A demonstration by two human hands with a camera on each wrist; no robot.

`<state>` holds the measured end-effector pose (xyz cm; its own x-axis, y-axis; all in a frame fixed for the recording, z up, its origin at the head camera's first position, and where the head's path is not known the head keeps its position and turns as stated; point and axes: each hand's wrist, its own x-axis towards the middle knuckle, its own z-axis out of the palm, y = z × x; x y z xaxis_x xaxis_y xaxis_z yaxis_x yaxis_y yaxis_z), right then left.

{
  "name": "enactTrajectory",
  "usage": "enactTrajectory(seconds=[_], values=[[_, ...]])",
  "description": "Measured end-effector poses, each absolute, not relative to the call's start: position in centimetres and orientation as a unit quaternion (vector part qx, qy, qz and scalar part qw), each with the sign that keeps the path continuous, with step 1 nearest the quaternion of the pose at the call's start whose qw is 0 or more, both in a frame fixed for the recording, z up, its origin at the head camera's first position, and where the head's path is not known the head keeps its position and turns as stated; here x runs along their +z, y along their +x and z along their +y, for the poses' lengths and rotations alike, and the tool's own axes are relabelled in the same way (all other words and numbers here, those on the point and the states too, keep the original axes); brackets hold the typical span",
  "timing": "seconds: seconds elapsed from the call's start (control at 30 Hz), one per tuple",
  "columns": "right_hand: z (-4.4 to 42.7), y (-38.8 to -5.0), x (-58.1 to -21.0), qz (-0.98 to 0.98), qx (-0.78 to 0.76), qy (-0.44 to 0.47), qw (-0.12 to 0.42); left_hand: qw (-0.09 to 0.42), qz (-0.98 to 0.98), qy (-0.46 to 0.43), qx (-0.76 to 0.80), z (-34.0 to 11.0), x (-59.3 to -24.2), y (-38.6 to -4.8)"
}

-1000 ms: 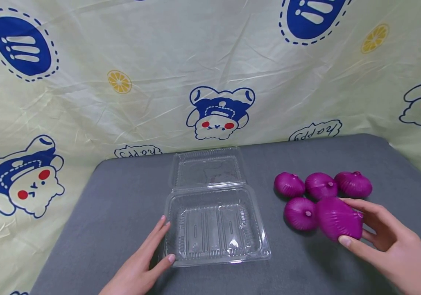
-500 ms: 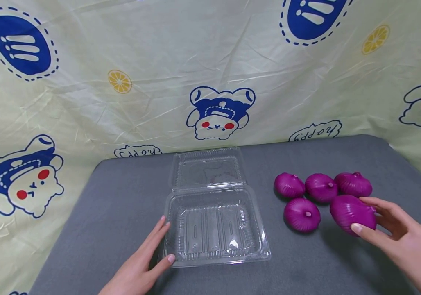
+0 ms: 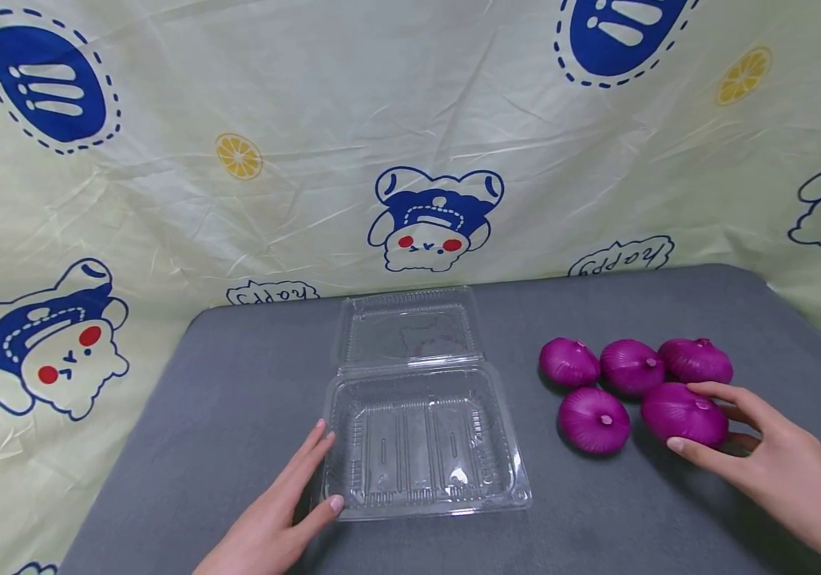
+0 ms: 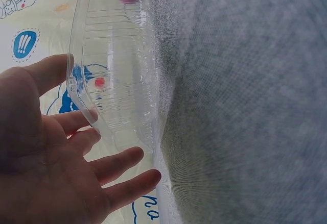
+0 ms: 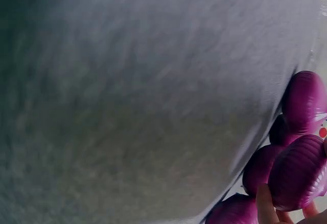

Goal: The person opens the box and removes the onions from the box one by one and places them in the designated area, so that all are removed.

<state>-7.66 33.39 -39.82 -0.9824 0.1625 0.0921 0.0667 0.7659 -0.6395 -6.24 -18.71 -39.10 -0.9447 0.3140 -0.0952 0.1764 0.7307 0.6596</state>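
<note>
My right hand (image 3: pixel 770 447) grips a purple onion (image 3: pixel 684 415) from its right side, thumb at the front and fingers behind. This onion (image 5: pixel 296 175) also shows at the lower right of the right wrist view; I cannot tell whether it touches the table. Close to its left lies another onion (image 3: pixel 593 421). At the left side of a clear plastic clamshell box (image 3: pixel 421 511), my left hand (image 3: pixel 277 503) rests with fingers fairly straight. In the left wrist view the thumb and some fingers of that hand (image 4: pixel 66 147) are at the box rim (image 4: pixel 71 83).
Behind the held onion, a row of onions (image 3: pixel 632 367) lies on the grey table (image 3: pixel 252 383). The box lid (image 3: pixel 410 327) is folded back toward the printed curtain (image 3: pixel 295 216), which hangs behind the table's far edge.
The right hand with its onion first moved right, away from the front-left onion, then slightly back left and lower. The onion's stem end has turned upward. The left hand has stayed at the box.
</note>
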Motion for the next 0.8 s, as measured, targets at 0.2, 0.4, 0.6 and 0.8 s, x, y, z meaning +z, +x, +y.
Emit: enactTrajectory(seconds=[0.2,0.4,0.6,0.8], values=[[34.0,-8.2,-40.1,-0.945,0.319,-0.043,0.063,0.103,0.923,0.136,0.344,-18.8,-39.1,-6.4],[33.8,-8.7,-40.2,-0.953,0.298,-0.024,0.053,0.104,0.922,0.136,0.347,-18.8,-39.1,-6.4],[33.6,-9.1,-40.4,-0.955,0.294,-0.015,0.025,0.101,0.922,0.137,0.349,-18.8,-39.1,-6.3],[33.7,-9.5,-40.7,-0.950,0.312,-0.008,-0.010,0.092,0.924,0.140,0.344,-18.8,-39.2,-6.2]])
